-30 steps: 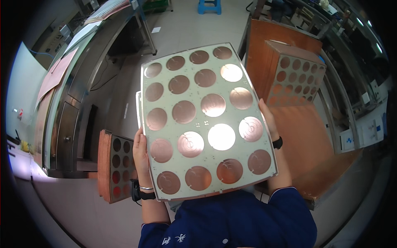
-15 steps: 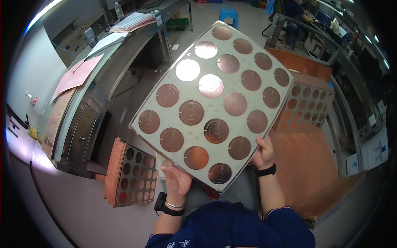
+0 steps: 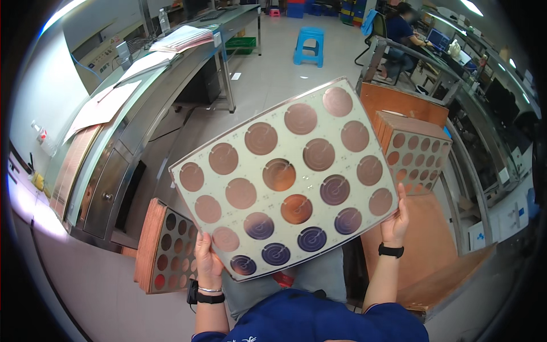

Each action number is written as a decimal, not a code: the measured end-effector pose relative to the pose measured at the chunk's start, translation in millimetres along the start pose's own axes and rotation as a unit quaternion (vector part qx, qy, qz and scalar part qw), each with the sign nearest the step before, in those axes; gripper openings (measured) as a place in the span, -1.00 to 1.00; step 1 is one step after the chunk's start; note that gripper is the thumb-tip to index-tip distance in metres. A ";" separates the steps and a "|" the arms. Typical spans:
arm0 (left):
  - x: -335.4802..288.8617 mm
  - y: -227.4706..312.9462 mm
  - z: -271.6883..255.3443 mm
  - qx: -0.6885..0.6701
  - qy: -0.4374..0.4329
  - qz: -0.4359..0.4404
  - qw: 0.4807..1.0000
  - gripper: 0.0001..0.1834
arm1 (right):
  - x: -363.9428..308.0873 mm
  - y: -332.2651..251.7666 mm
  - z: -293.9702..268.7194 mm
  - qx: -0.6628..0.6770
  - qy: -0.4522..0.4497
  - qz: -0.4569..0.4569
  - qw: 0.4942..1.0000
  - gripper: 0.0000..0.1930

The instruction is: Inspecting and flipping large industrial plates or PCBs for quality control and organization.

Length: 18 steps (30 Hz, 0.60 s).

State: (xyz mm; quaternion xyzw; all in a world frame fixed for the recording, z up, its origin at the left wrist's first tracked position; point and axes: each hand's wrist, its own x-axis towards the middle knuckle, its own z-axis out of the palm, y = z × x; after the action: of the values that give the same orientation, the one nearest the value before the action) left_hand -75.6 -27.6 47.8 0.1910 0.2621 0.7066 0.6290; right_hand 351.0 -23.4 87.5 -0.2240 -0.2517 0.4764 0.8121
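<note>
Pale rectangular panel with round copper discs point(image 3: 285, 179) is tilting between raised hands: left hand point(image 3: 208, 262) and right hand point(image 3: 396, 219) each clenching a lower corner in its grip.

Floor point(image 3: 268, 74): pale grey, smooth, reflective under overhead light. Left side: long steel desk point(image 3: 165, 91) running away from the viewer, carrying loose sheets and stacks of paper point(image 3: 185, 37); a green crate point(image 3: 242, 44) sits under its far end. Blue plastic stool point(image 3: 310, 44) stands on the open floor beyond. Right side: second steel-framed desk point(image 3: 484, 148) with screens; a seated person point(image 3: 401, 34) works at its far end. Bright ceiling strip light point(image 3: 473, 7) at upper right. Blue bins point(image 3: 310, 8) line the far wall.
</note>
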 end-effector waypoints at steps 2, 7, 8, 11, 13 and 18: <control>1.0 4.0 -7.6 0.026 0.014 0.024 0.999 -0.63 | -5.9 -3.8 -5.5 -0.080 -0.024 0.012 0.996 -0.54; 1.5 18.1 -10.5 0.078 0.022 0.051 0.995 -0.76 | -3.0 -20.2 -21.1 -0.151 -0.110 0.026 0.982 -0.53; 1.8 21.4 -11.1 0.080 0.022 0.050 0.995 -0.76 | 0.1 -25.5 -18.5 -0.154 -0.134 0.062 0.977 -0.52; 1.8 31.2 -15.9 0.109 0.006 0.067 0.992 -0.79 | 3.6 -24.3 -9.3 -0.255 -0.138 0.089 0.953 -0.53; 0.8 35.7 -20.6 0.148 0.010 0.100 0.984 -0.82 | 3.9 -21.7 2.8 -0.332 -0.142 0.064 0.930 -0.61; -1.1 41.2 1.8 0.143 -0.003 0.162 0.976 -0.86 | 11.8 -21.5 -3.3 -0.369 -0.138 -0.002 0.919 -0.75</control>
State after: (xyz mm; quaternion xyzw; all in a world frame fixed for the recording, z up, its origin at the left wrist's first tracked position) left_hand -106.9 -31.4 74.4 0.3212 0.3238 0.7538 0.4731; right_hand 372.2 -22.9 100.2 -0.4397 -0.5198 0.3743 0.6296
